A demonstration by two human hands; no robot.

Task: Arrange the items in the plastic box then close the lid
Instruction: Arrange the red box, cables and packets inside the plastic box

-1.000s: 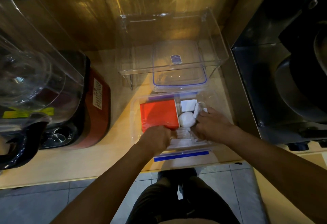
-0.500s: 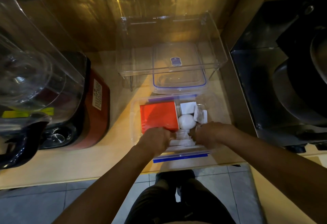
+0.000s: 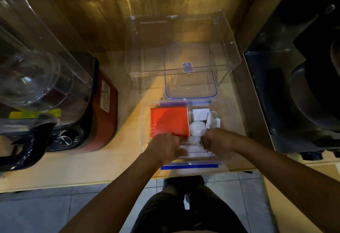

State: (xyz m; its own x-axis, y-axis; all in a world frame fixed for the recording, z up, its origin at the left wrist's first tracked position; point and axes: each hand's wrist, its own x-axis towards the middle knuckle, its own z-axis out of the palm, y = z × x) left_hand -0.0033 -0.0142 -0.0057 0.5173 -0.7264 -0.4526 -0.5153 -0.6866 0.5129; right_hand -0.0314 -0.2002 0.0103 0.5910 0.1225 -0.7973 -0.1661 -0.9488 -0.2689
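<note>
A clear plastic box [image 3: 145,122] with blue clips stands at the counter's front edge. Inside lie a red flat packet [image 3: 168,121] on the left, a white round object [image 3: 197,128] in the middle, a white square card [image 3: 200,114] and small white packets [image 3: 213,122] on the right. Both hands reach into the box's near part. My left hand [image 3: 165,148] and my right hand [image 3: 217,141] close their fingers on a white ribbed item [image 3: 193,149] between them. The clear lid [image 3: 190,72] with a blue rim lies just behind the box.
A clear acrylic stand [image 3: 184,48] straddles the lid at the back. A red and black blender base [image 3: 88,114] with a clear jug [image 3: 33,63] fills the left. A dark appliance [image 3: 298,85] stands to the right. The counter edge [image 3: 110,183] drops to a tiled floor.
My right hand has drawn back from the small white packets toward me and now meets my left hand over the white ribbed item. The left hand has barely moved.
</note>
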